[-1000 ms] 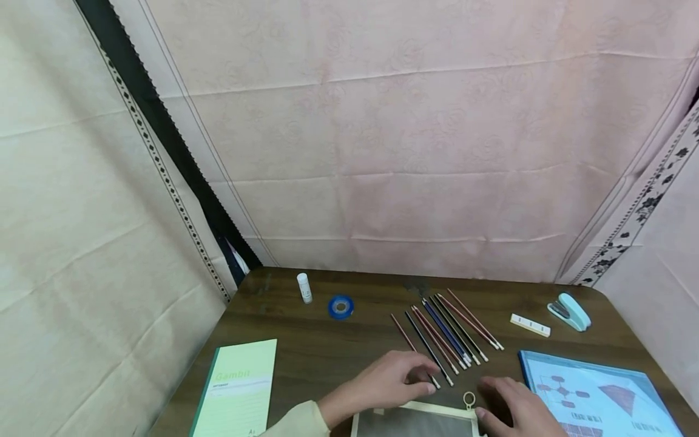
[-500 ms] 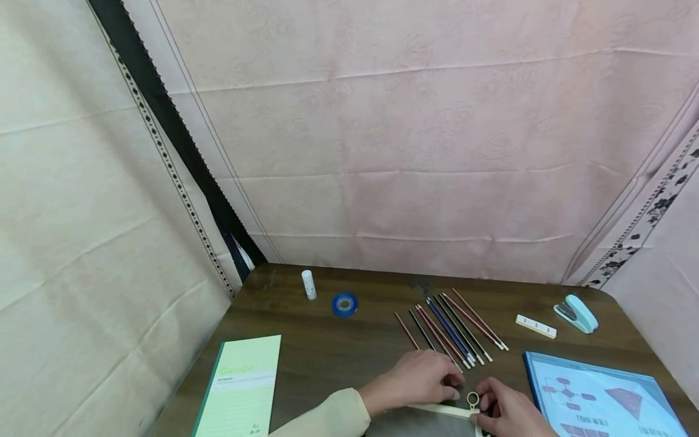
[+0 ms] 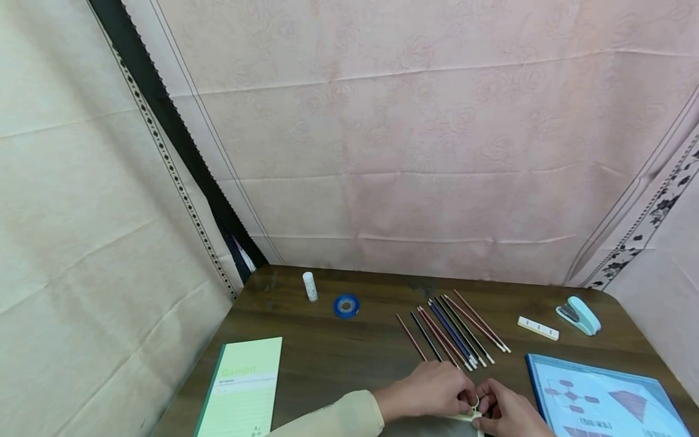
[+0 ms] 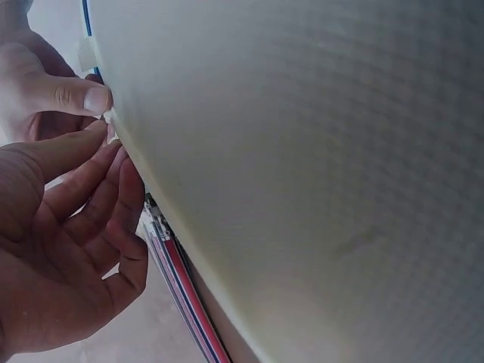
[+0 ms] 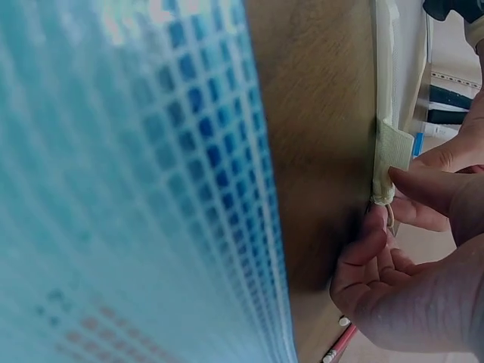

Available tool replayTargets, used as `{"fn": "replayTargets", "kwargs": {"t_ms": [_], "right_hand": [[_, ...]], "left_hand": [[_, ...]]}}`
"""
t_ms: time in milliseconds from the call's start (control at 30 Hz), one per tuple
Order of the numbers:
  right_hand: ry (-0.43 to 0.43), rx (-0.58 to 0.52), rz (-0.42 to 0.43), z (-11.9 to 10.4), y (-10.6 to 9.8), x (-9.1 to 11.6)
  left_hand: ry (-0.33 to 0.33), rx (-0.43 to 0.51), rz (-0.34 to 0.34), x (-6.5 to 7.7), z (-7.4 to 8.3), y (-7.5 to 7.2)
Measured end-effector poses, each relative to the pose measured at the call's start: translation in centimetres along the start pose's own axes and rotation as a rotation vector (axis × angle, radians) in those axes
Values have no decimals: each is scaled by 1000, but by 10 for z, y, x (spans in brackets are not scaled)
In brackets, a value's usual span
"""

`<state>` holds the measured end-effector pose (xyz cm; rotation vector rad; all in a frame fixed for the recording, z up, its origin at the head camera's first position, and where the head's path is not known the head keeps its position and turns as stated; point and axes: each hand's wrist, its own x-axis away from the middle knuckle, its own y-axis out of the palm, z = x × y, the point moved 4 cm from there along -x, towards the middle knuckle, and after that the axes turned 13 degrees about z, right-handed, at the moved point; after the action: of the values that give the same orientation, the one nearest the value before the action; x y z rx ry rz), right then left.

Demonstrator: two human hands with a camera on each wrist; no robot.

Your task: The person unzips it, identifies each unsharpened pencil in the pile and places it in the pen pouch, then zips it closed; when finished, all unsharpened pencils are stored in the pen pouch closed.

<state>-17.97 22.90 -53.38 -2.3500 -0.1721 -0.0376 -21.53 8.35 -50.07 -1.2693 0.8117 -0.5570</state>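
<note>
A mesh zip pouch with a cream border lies at the front of the desk, mostly below the head view's lower edge. The fingertips of my left hand pinch the small ring pull at the pouch's corner. Close beside it, my right hand grips that same corner between thumb and fingers. From the right wrist side, the right thumb presses on the cream fabric tab at the zip's end. Several pencils lie fanned out just beyond my hands.
A green notebook lies at left. Toward the back are a glue stick and a roll of blue tape. A white strip, a mint stapler and a blue folder lie at right. Cloth curtains enclose the desk.
My left hand has moved right along the pouch's top edge to the ring pull and taken hold of it. My right hand has stayed at the corner, its fingers closing in.
</note>
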Motion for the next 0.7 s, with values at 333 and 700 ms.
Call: {"fn": "replayTargets", "kwargs": {"t_ms": [333, 700], "right_hand": [[8, -12, 8, 2, 2, -2], [66, -14, 2, 1, 2, -2]], "left_hand": [[-61, -75, 39, -9, 8, 2], [-89, -53, 115, -14, 4, 5]]}}
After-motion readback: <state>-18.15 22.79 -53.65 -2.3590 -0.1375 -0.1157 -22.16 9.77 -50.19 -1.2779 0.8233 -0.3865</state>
